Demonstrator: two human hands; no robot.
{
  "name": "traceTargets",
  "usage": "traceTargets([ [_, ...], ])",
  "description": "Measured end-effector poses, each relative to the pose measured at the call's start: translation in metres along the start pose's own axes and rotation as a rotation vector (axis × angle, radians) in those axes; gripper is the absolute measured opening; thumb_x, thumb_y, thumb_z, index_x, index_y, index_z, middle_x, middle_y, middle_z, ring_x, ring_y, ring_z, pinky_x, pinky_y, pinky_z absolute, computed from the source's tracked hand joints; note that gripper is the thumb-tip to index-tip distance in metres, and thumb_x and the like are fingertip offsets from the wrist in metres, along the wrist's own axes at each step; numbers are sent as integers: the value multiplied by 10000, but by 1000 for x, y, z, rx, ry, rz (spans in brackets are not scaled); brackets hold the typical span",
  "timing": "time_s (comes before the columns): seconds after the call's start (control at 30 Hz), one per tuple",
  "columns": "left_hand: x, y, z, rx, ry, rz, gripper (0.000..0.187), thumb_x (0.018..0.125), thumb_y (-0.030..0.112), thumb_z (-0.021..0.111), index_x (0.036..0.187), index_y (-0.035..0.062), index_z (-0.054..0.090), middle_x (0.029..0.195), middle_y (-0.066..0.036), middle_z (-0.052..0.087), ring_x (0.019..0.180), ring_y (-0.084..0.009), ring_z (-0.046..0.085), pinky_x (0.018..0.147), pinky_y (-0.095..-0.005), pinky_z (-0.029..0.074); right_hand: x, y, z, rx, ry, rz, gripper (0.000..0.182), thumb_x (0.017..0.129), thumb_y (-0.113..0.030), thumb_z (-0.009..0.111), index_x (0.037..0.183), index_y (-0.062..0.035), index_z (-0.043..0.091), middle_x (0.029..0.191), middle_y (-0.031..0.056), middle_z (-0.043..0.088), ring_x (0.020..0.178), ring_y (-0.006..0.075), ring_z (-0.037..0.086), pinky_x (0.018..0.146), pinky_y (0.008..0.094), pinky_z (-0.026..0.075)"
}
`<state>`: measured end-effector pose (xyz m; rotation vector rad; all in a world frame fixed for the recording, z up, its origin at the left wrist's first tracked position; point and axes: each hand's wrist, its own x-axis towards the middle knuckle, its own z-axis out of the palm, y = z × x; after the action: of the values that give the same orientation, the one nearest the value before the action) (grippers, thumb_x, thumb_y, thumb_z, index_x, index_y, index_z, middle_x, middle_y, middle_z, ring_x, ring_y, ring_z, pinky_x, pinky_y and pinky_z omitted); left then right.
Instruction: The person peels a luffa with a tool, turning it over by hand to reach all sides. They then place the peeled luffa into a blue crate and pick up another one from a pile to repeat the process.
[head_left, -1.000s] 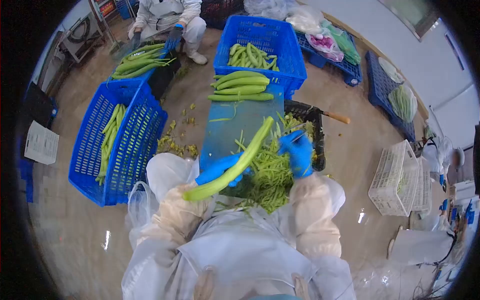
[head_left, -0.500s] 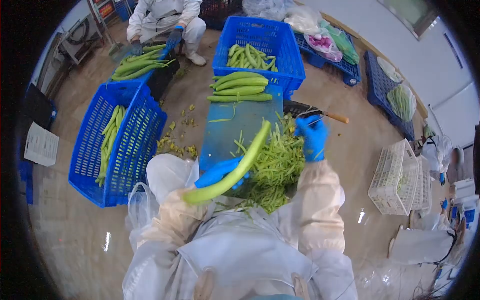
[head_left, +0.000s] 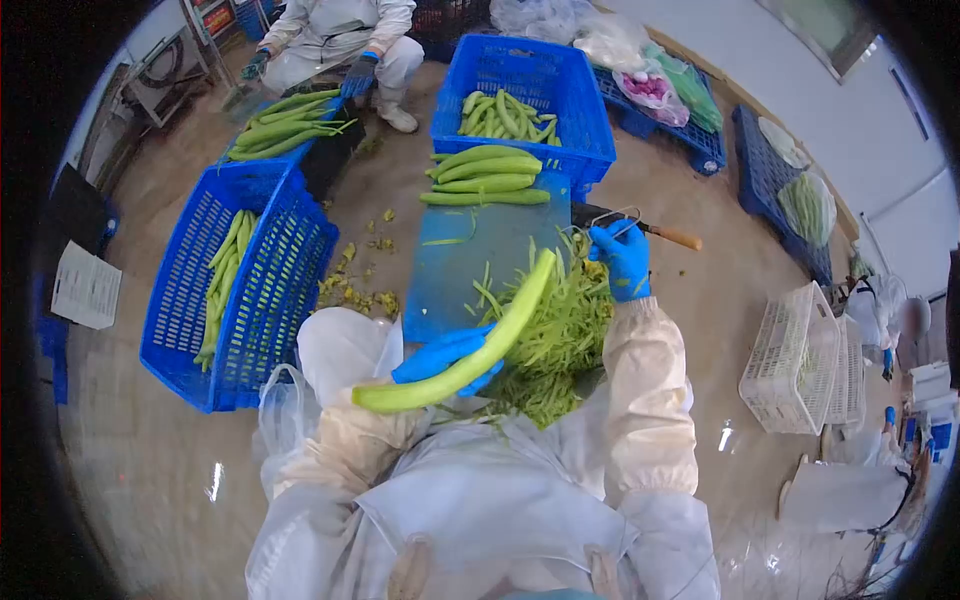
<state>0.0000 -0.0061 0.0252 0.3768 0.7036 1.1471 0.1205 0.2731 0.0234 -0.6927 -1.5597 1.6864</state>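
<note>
My left hand (head_left: pixel 440 357), in a blue glove, is closed around a long, curved luffa gourd (head_left: pixel 465 365). The gourd is pale green and looks peeled. It tilts up and to the right, its lower end over my left sleeve. My right hand (head_left: pixel 622 262), also gloved in blue, grips a thin metal peeler (head_left: pixel 617 213) whose bent frame sticks out past the fingers. Between my hands lies a heap of green peel strips (head_left: pixel 565 330). Beyond the left hand is a blue board (head_left: pixel 455 265), with several luffas (head_left: pixel 487 184) at its far end.
A knife with a wooden handle (head_left: pixel 675 237) lies beyond my right hand. Blue crates (head_left: pixel 480 70) (head_left: pixel 165 330) with gourds stand ahead and at left. Another person (head_left: pixel 345 35) sits at far left behind more gourds. White crates (head_left: pixel 790 395) stand at right.
My right hand with the peeler has moved slightly up and away from the gourd. The gourd has shifted a little in my left hand. The other person's hand has drawn back from the gourds.
</note>
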Motion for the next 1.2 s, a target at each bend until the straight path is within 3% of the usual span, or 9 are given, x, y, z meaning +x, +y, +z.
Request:
traceTargets([
  [0.17, 12, -6, -21, -25, 116, 88, 320, 862, 360, 491, 1052, 104, 515, 774, -11, 539, 583, -83, 479, 450, -190, 377, -97, -4, 53, 189, -166, 157, 191, 710, -19, 671, 778, -22, 492, 648, 77, 567, 507, 157, 551, 469, 264, 464],
  [0.27, 20, -3, 8, 134, 318, 337, 315, 862, 367, 488, 1021, 98, 524, 766, -13, 543, 591, -75, 483, 472, -182, 382, -135, 7, 75, 223, -255, 237, 202, 706, -4, 668, 792, -22, 485, 655, 77, 566, 511, 156, 553, 467, 265, 464],
  [0.37, 20, -9, -21, 196, 143, 60, 305, 862, 361, 488, 1026, 106, 511, 753, -14, 524, 599, -81, 480, 471, -191, 385, -119, 3, 67, 214, -270, 280, 208, 706, -8, 668, 800, -25, 483, 657, 75, 566, 516, 156, 556, 464, 257, 458],
  [0.4, 17, -10, -19, -53, 96, -35, 283, 866, 355, 483, 1029, 124, 498, 745, -11, 498, 596, -87, 460, 458, -197, 369, -103, 4, 56, 200, -261, 261, 190, 715, -18, 662, 783, -27, 485, 656, 71, 565, 517, 155, 556, 472, 255, 457],
  [0.67, 6, -15, 1, -69, -104, 25, 416, 872, 325, 481, 1236, 150, 382, 776, -51, 483, 601, -105, 439, 434, -191, 361, -6, 20, -7, 219, 31, 97, 153, 720, -57, 664, 721, -48, 511, 657, 59, 560, 507, 141, 536, 486, 254, 430],
  [0.8, 9, -16, -7, -437, -8, 102, 420, 887, 330, 457, 1227, 93, 389, 774, -55, 502, 544, -94, 438, 395, -175, 346, -87, -8, 34, 334, -134, 101, 159, 716, -21, 662, 750, -36, 507, 669, 73, 572, 532, 154, 558, 487, 250, 449],
  [0.87, 11, -10, 0, -345, -7, 126, 412, 888, 321, 456, 1212, 73, 398, 754, -46, 502, 513, -85, 436, 377, -172, 334, -123, -6, 56, 360, -250, 190, 170, 714, -23, 667, 774, -29, 507, 686, 86, 583, 547, 159, 568, 483, 251, 461],
  [1.03, 5, 8, 14, 73, 3, -19, 317, 906, 332, 394, 1080, 70, 435, 637, -22, 482, 402, -74, 410, 308, -188, 317, -104, -5, 52, 279, -399, 258, 156, 700, -19, 662, 774, -22, 524, 718, 74, 578, 571, 153, 565, 508, 256, 459],
  [1.2, -6, 5, 11, -96, 101, 49, 321, 870, 313, 465, 1096, 87, 432, 738, -40, 512, 416, -83, 428, 324, -195, 350, -71, -12, 46, 254, -366, 182, 155, 711, -21, 654, 771, -26, 512, 692, 80, 576, 531, 148, 561, 472, 243, 454],
])
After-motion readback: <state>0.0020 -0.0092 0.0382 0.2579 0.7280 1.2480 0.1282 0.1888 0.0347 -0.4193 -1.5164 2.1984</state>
